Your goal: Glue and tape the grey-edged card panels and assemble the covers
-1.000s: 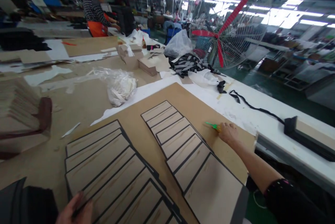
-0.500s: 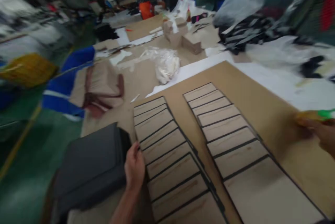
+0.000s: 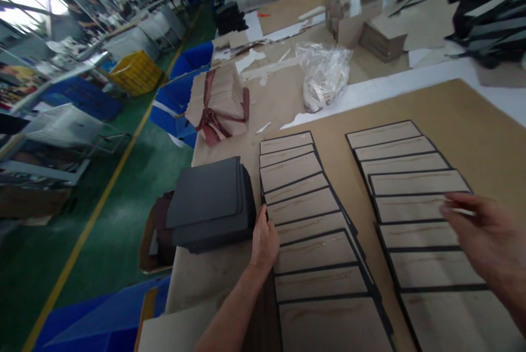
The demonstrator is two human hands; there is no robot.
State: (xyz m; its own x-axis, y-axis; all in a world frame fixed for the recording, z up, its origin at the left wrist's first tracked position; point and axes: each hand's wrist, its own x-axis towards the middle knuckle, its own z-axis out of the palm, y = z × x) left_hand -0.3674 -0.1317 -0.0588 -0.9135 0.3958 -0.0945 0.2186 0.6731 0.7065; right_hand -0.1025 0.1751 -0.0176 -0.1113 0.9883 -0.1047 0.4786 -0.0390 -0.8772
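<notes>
Two rows of overlapping beige panels with dark edges lie on a brown board, the left row (image 3: pixel 310 250) and the right row (image 3: pixel 421 209). Shiny brownish streaks run across many of them. My left hand (image 3: pixel 265 239) is closed at the outer edge of the left row, its fingers curled against a panel's side. Over the right row hovers my right hand (image 3: pixel 480 231), thumb and fingers bent with a gap between them and nothing visible in it. Left of my left hand sits a stack of dark grey sheets (image 3: pixel 205 193).
Behind the grey stack stands a beige bundle (image 3: pixel 222 100) tied with a maroon strip. A clear plastic bag (image 3: pixel 324 75) lies farther back, near a beige stack (image 3: pixel 382 39). Blue bins (image 3: pixel 172 105) and a yellow crate (image 3: pixel 135 72) stand left of the table.
The view has swung left. My right hand, which held a yellowish bottle with a green end off to the right, is now over the right row without it. My left hand stays at the left row's edge.
</notes>
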